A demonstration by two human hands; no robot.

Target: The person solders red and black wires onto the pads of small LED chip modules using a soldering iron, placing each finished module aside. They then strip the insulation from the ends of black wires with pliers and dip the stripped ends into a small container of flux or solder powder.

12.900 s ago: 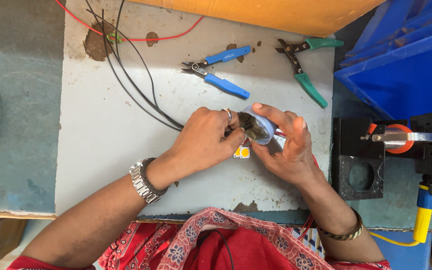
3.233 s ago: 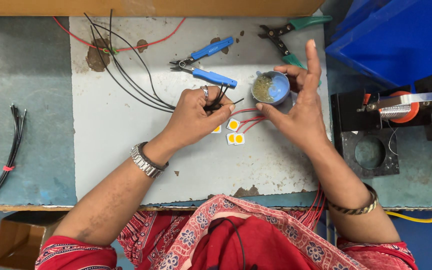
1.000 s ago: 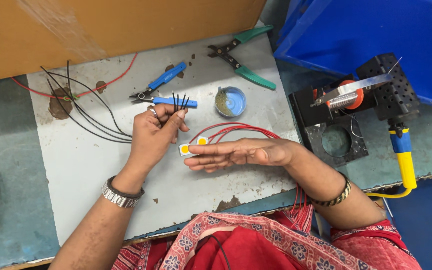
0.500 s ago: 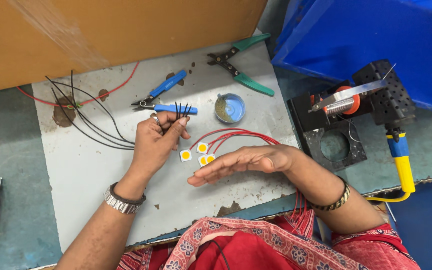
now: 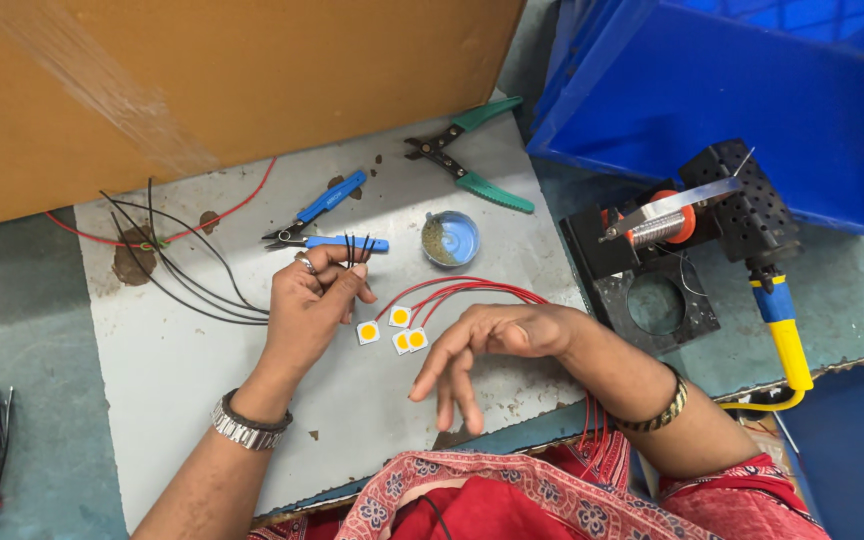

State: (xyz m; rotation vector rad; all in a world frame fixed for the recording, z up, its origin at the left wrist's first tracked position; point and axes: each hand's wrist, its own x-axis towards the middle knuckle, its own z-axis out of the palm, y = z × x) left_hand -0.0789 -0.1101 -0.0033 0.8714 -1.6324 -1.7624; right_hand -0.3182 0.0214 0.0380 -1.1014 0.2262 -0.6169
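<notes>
My left hand (image 5: 314, 300) pinches a small bunch of thin black wires (image 5: 354, 248), their stripped tips pointing up past my fingers. The rest of the black wires (image 5: 182, 275) trail left across the grey board (image 5: 192, 380). Just right of that hand lie three small white square chips with yellow centres (image 5: 398, 330), joined to red wires (image 5: 462, 290) that loop to the right. My right hand (image 5: 482, 345) hovers open over the board below those red wires, fingers spread and pointing down-left, holding nothing.
Blue-handled cutters (image 5: 327, 220), green-handled pliers (image 5: 467, 155) and a small round blue tin (image 5: 450, 238) lie beyond my hands. A soldering iron on a black stand (image 5: 687, 215) sits at right, blue bins (image 5: 732, 90) behind it, a cardboard box (image 5: 202, 90) at top left.
My right hand has slid down and right, away from the chips, fingers now drooping. The left hand keeps the black wires pinched in the same place. The view has shifted slightly.
</notes>
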